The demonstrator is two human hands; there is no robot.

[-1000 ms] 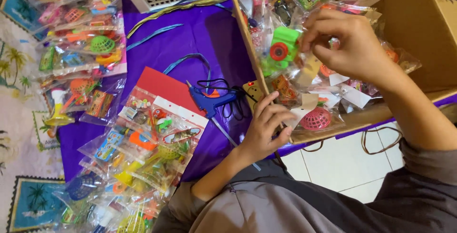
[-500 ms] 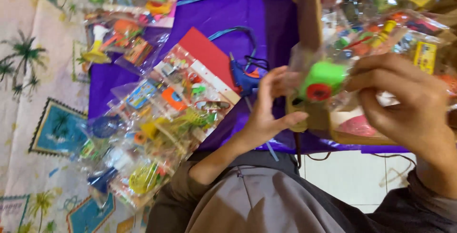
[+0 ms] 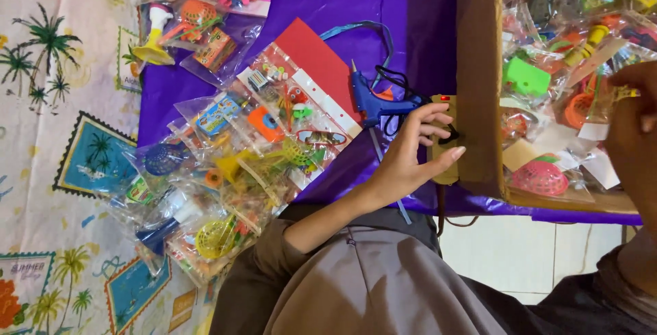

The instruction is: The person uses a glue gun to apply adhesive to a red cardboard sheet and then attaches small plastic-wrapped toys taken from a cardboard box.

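Note:
My left hand [image 3: 417, 150] rests with fingers apart against the outer wall of a brown cardboard box [image 3: 479, 68], touching a small cardboard flap there. It holds nothing. My right hand [image 3: 636, 130] is at the right edge, over the box, with its fingers closed on the edge of a clear toy packet [image 3: 602, 99] holding orange and yellow pieces. The box is full of clear packets of small plastic toys, among them a green toy [image 3: 527, 76] and a pink mesh ball [image 3: 540, 176]. A blue glue gun [image 3: 373, 102] lies just left of my left hand.
A purple cloth [image 3: 383, 6] covers the work surface. A spread of toy packets [image 3: 253, 143] and a red card [image 3: 308, 51] lie on it to the left. A palm-tree patterned cloth [image 3: 55, 102] lies further left. White floor tiles [image 3: 506, 253] show below the box.
My left hand has moved from near the green toy packet to the box's outer wall. My right hand has drawn away to the right, and the green toy now lies in the box.

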